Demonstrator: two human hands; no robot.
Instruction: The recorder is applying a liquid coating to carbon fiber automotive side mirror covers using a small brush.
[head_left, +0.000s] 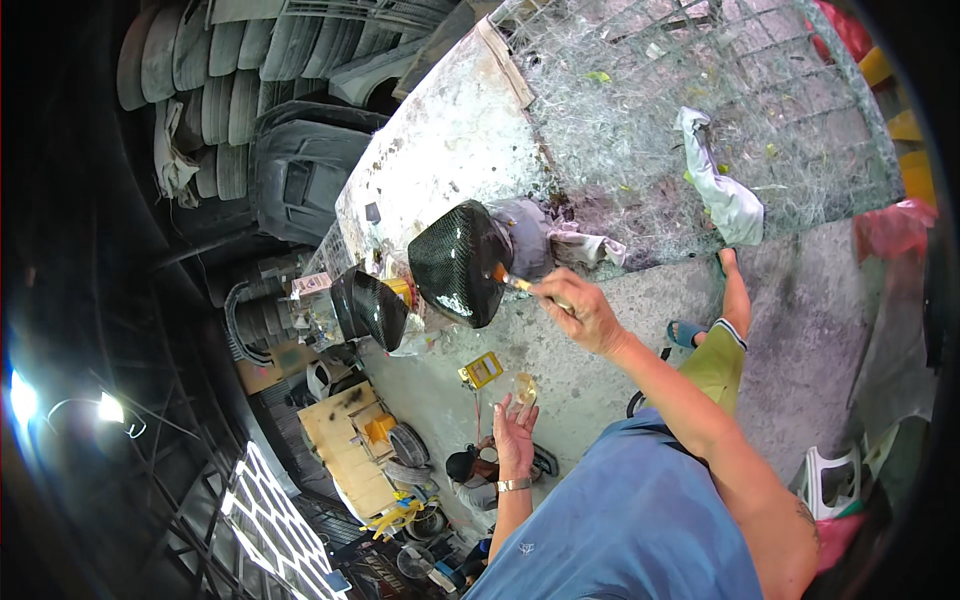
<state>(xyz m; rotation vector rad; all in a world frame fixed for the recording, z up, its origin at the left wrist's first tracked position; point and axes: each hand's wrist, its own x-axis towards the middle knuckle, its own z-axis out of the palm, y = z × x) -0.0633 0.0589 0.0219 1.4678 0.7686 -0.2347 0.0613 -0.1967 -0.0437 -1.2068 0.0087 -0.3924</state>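
Note:
My right hand (585, 312) is closed around the handle of a paintbrush (520, 284). Its bristle end meets the edge of a glossy black carbon-fibre weave part (455, 262), a curved shell propped at the table's edge. Lower down, my left hand (514, 432) holds a clear cup (523, 388) with some yellowish liquid in it; its fingers sit around the cup's near side. A second glossy carbon-fibre part (370, 308) stands to the left of the first, beside a yellow roll-like object (400, 290).
The worktable (430, 150) is stained and strewn with fibre strands. A white cloth-like bundle (722, 190) lies on its right side. Dark moulded panels (310, 165) are stacked at the left. A yellow floodlight (482, 370) stands beyond my left hand, and another person (468, 468) crouches nearby.

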